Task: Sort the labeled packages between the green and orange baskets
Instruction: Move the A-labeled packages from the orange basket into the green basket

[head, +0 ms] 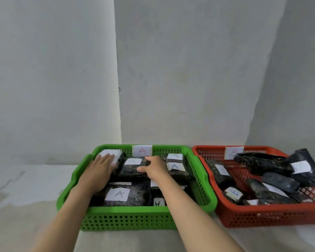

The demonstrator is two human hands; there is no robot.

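A green basket (204,177) tagged "A" on its back wall holds several dark packages with white "A" labels. Both hands reach into it. My left hand (103,165) lies flat, fingers spread, on a package with a white label (115,155) in the back left corner. My right hand (154,167) rests on a middle package (130,167), thumb and fingers closing around its right end. To the right stands an orange basket (262,218) tagged "B", filled with several dark packages, one of them (232,194) labeled "B".
Both baskets sit side by side on a pale floor against a grey wall. A wall corner edge (118,88) runs down behind the green basket. Bare floor lies to the left and in front of the baskets.
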